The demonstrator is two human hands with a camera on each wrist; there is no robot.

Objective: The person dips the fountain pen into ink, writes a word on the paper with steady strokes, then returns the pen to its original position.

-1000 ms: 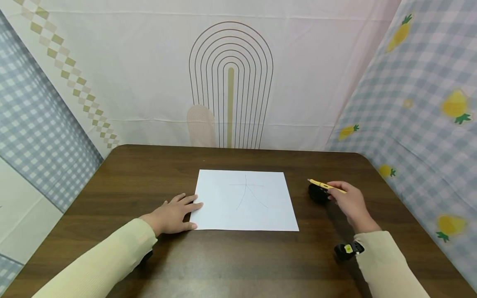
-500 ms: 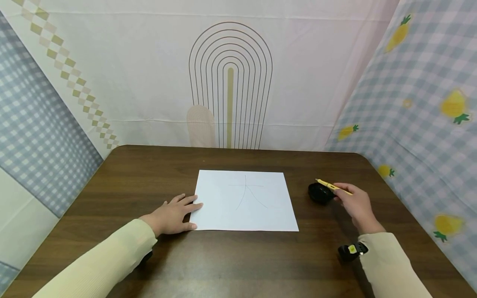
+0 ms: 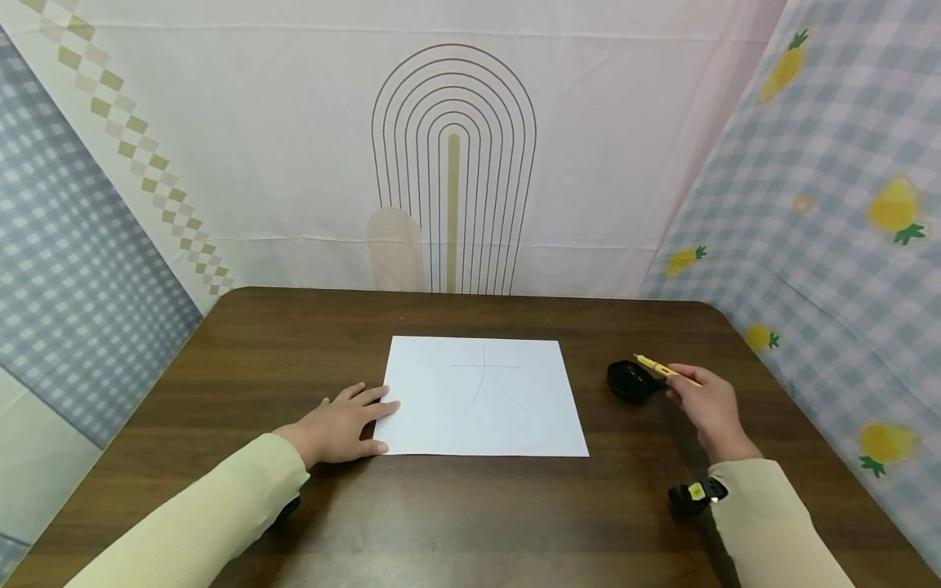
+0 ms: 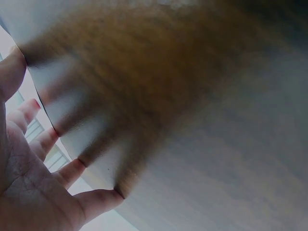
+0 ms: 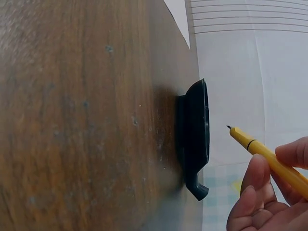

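A white sheet of paper (image 3: 515, 425) lies on the brown table, with thin strokes that form a character on it. On its left edge rests my left hand (image 3: 338, 425), fingers spread and straight. The left wrist view shows the same hand (image 4: 33, 183) with its fingertips down on the surface. My right hand (image 3: 709, 408) pinches a yellow pen (image 3: 657, 367) between thumb and fingers, its tip pointing left. Below and beside the pen sits a small black pan-shaped dish (image 3: 628, 382) with a short handle. In the right wrist view the pen (image 5: 262, 153) is apart from the dish (image 5: 195, 130).
The wooden table (image 3: 470, 523) ends at a white patterned cloth (image 3: 294, 163) behind it. Blue checked cloth (image 3: 831, 245) with yellow fruit prints hangs at the right. Black devices are strapped at both wrists, such as the right one (image 3: 697, 496).
My right hand has moved a little to the right with the yellow pen, uncovering more of the black dish. The left hand and the paper stay in place.
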